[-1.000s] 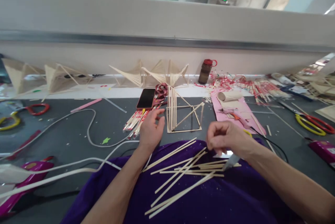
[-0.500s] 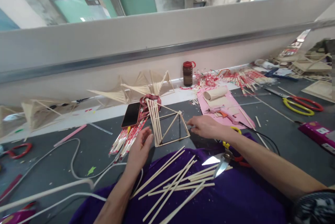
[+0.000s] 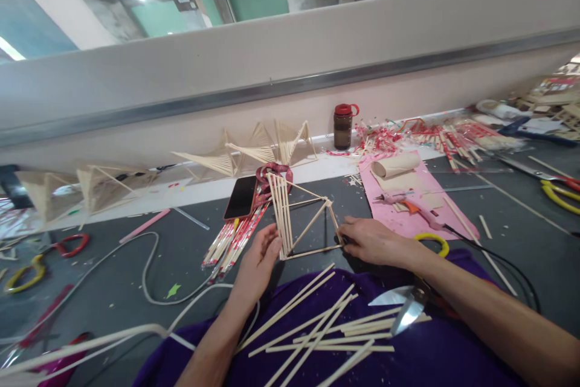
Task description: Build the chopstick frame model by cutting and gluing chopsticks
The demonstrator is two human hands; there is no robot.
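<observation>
A small wooden-stick frame point(image 3: 312, 252) stands on the dark table, with a slanted row of sticks along its left side. My left hand point(image 3: 259, 260) is at that side, its fingers loosely curled and thumb apart, close against the lower sticks. At the opposite side, my right hand point(image 3: 378, 243) pinches the lower right corner of the frame between thumb and fingers. Loose wooden sticks point(image 3: 312, 308) lie across purple cloth point(image 3: 435, 363) in front of me. Scissors point(image 3: 410, 305) with open blades rest over the stick ends, partly hidden under my right forearm.
Behind the frame are a phone point(image 3: 240, 197), packaged sticks point(image 3: 233, 236) and a red-lidded bottle point(image 3: 343, 127). A pink glue gun point(image 3: 417, 209) lies on a pink sheet point(image 3: 441, 194). White cables point(image 3: 149, 275) cross the left side; finished stick models point(image 3: 254, 154) line the wall.
My right hand has come onto the frame's lower right corner, where it was apart before. My left hand has moved closer to the left sticks. The whole view has shifted slightly.
</observation>
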